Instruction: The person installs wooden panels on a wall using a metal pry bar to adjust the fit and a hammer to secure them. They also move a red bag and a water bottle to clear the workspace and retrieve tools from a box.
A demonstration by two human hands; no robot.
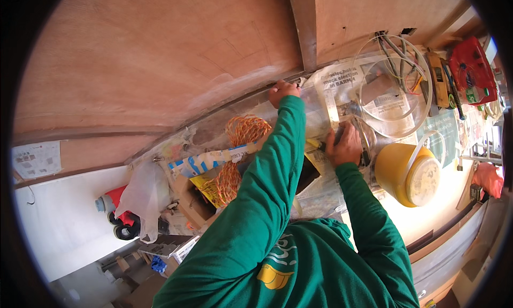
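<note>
My left hand [282, 91], in a green sleeve, reaches to the base of the plywood wall [160, 57] and pinches something small there; what it is cannot be made out. My right hand [346, 145] rests on the newspaper-covered surface [342, 83], closed around a dark tool handle with a yellow part [315, 144] sticking out to the left. A coil of clear tubing [395, 83] lies just beyond that hand.
A yellow bucket with a lid [409, 174] stands right of my right hand. Orange cord [240, 142] is bundled left of my arm, by a cardboard box [195, 201] and white plastic bag [141, 196]. Grey cables [393, 49], tools and a red bag [471, 67] sit far right.
</note>
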